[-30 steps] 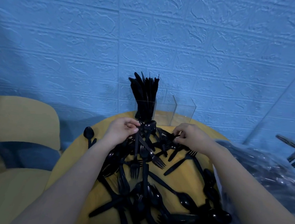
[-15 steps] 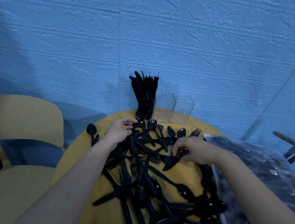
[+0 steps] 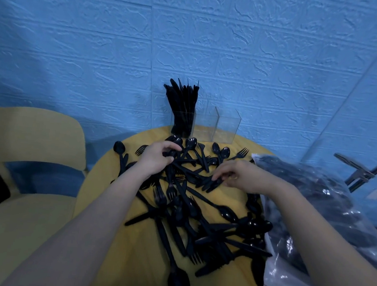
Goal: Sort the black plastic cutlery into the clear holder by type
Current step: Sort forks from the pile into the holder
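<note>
A heap of black plastic forks, spoons and knives [image 3: 190, 211] covers the round yellow table [image 3: 116, 177]. The clear holder [image 3: 226, 126] stands at the table's far edge against the wall. Its left compartment is packed with upright black knives [image 3: 181, 105]; the middle and right compartments look empty. My left hand [image 3: 156, 157] lies on the far left of the heap, its fingers curled round black cutlery handles. My right hand [image 3: 241, 175] is on the right of the heap and pinches several black handles that stick out to the left.
A clear plastic bag [image 3: 313, 217] holding more black cutlery lies on the table's right side. A yellow chair [image 3: 28, 142] with a blue cushion stands to the left. A blue textured wall rises right behind the holder. A metal stand [image 3: 358, 171] shows at the far right.
My right hand has drawn back from the far part of the heap toward me and now pinches a bundle of handles. My left hand has stayed on the far left of the heap.
</note>
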### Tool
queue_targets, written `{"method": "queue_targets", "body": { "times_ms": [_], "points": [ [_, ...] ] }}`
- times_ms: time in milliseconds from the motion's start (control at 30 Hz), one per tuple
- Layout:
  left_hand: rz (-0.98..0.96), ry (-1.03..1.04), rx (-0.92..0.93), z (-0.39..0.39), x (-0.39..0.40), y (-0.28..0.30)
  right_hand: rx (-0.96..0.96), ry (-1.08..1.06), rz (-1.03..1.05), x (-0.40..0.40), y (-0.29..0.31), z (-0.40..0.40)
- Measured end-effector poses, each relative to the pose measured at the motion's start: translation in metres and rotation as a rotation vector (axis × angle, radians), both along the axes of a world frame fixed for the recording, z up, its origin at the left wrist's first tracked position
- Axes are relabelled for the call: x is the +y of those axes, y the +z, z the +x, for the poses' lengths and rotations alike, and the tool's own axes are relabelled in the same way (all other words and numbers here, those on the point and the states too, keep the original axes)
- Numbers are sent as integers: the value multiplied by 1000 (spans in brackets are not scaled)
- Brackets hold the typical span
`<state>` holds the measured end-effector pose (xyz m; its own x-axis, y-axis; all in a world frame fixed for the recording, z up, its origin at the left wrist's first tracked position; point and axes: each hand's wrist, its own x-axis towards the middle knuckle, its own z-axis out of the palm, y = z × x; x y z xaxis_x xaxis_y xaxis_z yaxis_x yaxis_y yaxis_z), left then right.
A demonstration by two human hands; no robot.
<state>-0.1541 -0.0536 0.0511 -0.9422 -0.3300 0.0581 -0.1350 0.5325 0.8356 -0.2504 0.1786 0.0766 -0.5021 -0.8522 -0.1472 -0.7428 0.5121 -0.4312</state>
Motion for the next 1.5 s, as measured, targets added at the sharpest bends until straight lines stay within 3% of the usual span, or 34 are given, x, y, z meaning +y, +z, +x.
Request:
{"method": "queue_targets", "body": {
  "times_ms": [100, 233, 400, 533, 667, 1000, 1233, 1500],
  "points": [
    [-202, -104, 30, 20, 9, 10, 13, -30, -51, 1, 6, 17],
    [-252, -216, 34, 59, 24, 16, 48, -39, -86, 7, 10, 49],
    [-205, -145, 43, 109, 40, 5, 66, -48, -128, 17, 6, 96],
    [-23, -124, 97, 138, 54, -10, 0, -19, -83, 27, -3, 129],
    [24, -83, 130, 156, 67, -20, 7, 8, -133, 34, -23, 148],
    [35, -40, 212, 179, 89, -34, 352, 26, -378, 34, -49, 165],
    [-17, -4, 308, 176, 101, -27, -16, -392, -736, 25, -4, 177],
    [-141, 63, 320, 155, 117, -16, -449, -431, -981, 9, 27, 177]
  ]
}}
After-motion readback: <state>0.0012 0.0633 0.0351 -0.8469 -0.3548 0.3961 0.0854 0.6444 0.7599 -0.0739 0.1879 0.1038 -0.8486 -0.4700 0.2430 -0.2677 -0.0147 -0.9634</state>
